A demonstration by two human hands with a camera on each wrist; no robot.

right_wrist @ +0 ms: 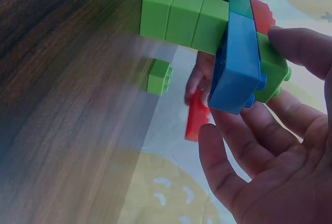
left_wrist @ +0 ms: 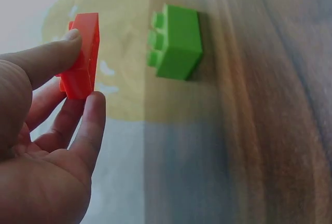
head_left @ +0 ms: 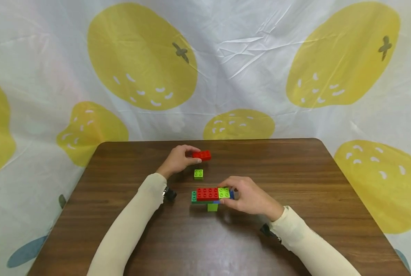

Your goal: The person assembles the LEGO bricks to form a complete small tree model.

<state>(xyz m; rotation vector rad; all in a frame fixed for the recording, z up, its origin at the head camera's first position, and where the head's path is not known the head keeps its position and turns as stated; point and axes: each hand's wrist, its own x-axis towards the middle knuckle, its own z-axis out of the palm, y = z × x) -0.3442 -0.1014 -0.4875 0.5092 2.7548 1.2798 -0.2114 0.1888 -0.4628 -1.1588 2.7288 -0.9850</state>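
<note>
Near the back of the table my left hand (head_left: 178, 159) pinches a red toy building brick (head_left: 205, 155) between thumb and fingers; in the left wrist view the brick (left_wrist: 83, 58) is held above the table. My right hand (head_left: 252, 195) grips the right end of a brick structure, with its thumb on the light green brick (right_wrist: 271, 68) in the top layer. Beside that brick is a red one (head_left: 207, 194). Below them lie a dark green brick (head_left: 193, 197) and a blue brick (right_wrist: 238, 63), over a column of light green bricks (right_wrist: 184, 19).
A loose light green brick (head_left: 198, 174) stands studs up on the brown wooden table (head_left: 278, 161), between the red brick in my left hand and the structure. Behind the table hangs a white cloth (head_left: 243, 76) printed with yellow fruit. Both wrists carry small dark cameras.
</note>
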